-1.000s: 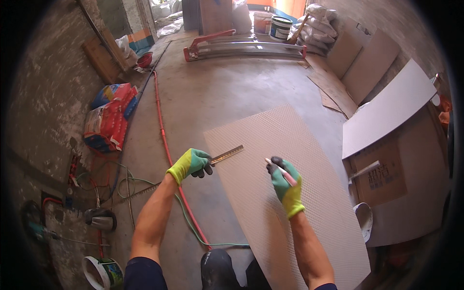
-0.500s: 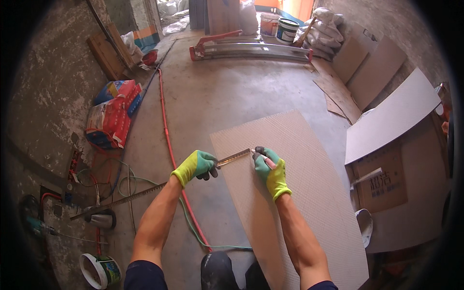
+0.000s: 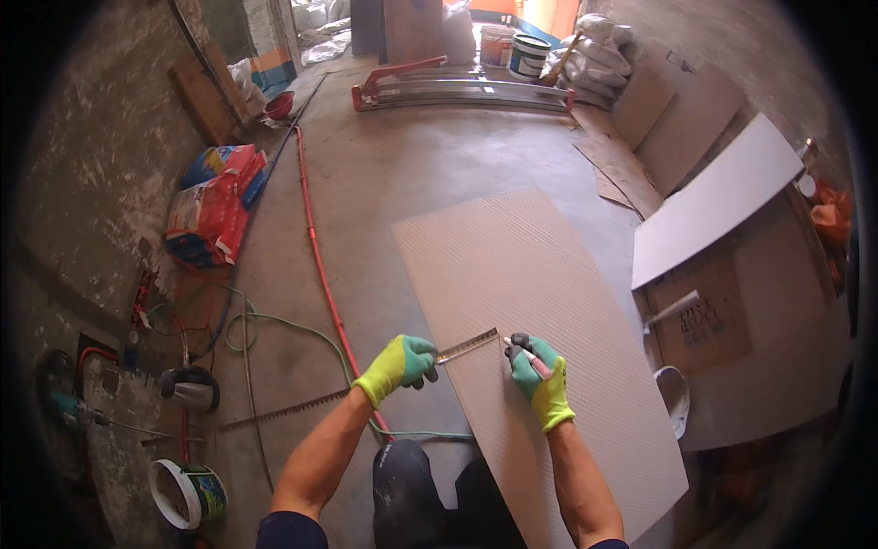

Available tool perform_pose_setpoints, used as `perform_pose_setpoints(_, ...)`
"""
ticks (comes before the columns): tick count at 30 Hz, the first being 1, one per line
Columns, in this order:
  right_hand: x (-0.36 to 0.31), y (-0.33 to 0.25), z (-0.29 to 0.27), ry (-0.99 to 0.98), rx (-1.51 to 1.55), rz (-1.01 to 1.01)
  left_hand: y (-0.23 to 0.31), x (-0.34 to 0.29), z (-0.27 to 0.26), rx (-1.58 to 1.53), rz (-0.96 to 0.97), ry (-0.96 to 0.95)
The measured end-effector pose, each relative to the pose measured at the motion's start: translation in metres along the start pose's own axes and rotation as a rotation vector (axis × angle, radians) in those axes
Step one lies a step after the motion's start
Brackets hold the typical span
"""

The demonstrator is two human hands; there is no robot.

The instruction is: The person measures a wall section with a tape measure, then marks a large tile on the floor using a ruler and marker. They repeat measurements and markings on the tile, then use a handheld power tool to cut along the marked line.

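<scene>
My left hand [image 3: 400, 369], in a yellow-green glove, closes on a long metal ruler [image 3: 471, 345]. One end of the ruler lies over a large beige slab [image 3: 540, 261] with a ribbed face, which looks like a tile. The ruler's long remainder runs out past my left forearm, over the floor. In my right hand [image 3: 541, 377], gloved the same way, is a pinkish-white marker [image 3: 538, 364]. Its tip sits at or just beside the ruler's end; whether it touches the slab I cannot tell. The slab's near left edge passes beside my knees.
A red-and-silver tile cutter [image 3: 466, 93] lies across the floor at the back. A red hose [image 3: 315, 247] and a thin green hose [image 3: 315, 331] run left of the slab. Red bags [image 3: 210, 215] and a bucket [image 3: 187, 494] stand left. Panels [image 3: 718, 206] lean at right.
Both hands, the ruler and the marker have come nearer to me along the slab, the ruler still reaching over its left edge. The view has shifted slightly.
</scene>
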State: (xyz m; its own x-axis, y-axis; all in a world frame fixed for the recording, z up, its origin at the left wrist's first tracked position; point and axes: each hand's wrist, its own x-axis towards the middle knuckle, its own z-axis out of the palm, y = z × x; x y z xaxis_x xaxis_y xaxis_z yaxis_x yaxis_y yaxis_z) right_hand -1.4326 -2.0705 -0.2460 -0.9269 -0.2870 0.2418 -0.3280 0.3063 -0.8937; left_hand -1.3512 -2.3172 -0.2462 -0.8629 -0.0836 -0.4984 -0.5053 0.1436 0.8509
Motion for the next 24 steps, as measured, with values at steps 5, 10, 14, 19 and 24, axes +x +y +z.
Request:
perform_pose_setpoints(5,-0.084,0.012,-0.061,-0.022,0.014,0.162,-0.028,-0.053,0.070,-0.025,0.009,-0.092)
perform_pose_setpoints(10,-0.120,0.067,-0.222,0.225,-0.428,0.000,-0.065,-0.129,0.124,-0.094,-0.010,-0.095)
perform_pose_setpoints(14,-0.169,0.122,-0.335,0.459,-0.889,0.318,-0.085,-0.188,0.134,-0.186,0.082,-0.045)
perform_pose_setpoints(19,-0.216,0.163,-0.348,0.486,-0.841,0.208,-0.109,-0.246,0.129,-0.243,0.049,0.092)
perform_pose_setpoints(24,-0.247,0.126,-0.312,0.450,-0.869,0.383,-0.125,-0.290,0.138,-0.168,0.110,0.153)
